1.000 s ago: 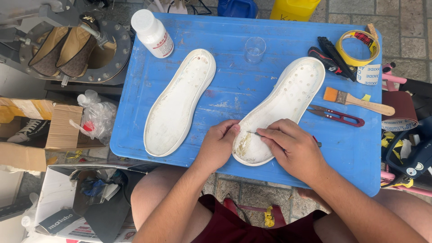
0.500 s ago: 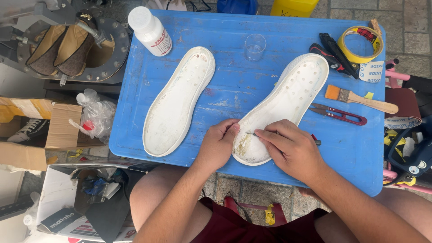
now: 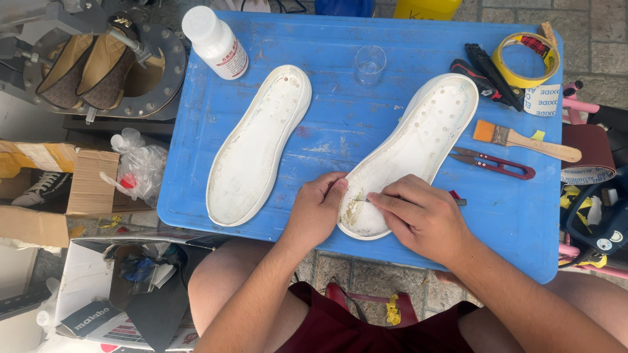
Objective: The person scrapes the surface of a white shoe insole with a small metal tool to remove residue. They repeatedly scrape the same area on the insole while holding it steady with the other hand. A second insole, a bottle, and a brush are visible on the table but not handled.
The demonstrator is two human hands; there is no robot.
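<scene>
Two white shoe soles lie on a blue plastic lid (image 3: 366, 124) that rests over my lap. My left hand (image 3: 318, 209) pinches the heel edge of the right sole (image 3: 418, 140) and holds it down. My right hand (image 3: 422, 216) grips a thin scraping tool whose tip touches the yellowish glue residue inside that heel. The tool's handle end sticks out past my knuckles. Apart from both hands, the left sole (image 3: 258, 144) lies untouched.
On the lid stand a white bottle (image 3: 214, 40), a small clear cup (image 3: 370, 64), a brush (image 3: 523, 138), red snips (image 3: 494, 163), a black cutter (image 3: 481, 72) and a yellow tape roll (image 3: 523, 59). A shoe press (image 3: 98, 65) and cardboard boxes (image 3: 91, 183) are at the left.
My right hand has shifted slightly with the tool over the heel of the right sole. The left hand keeps its hold and the soles stay in place.
</scene>
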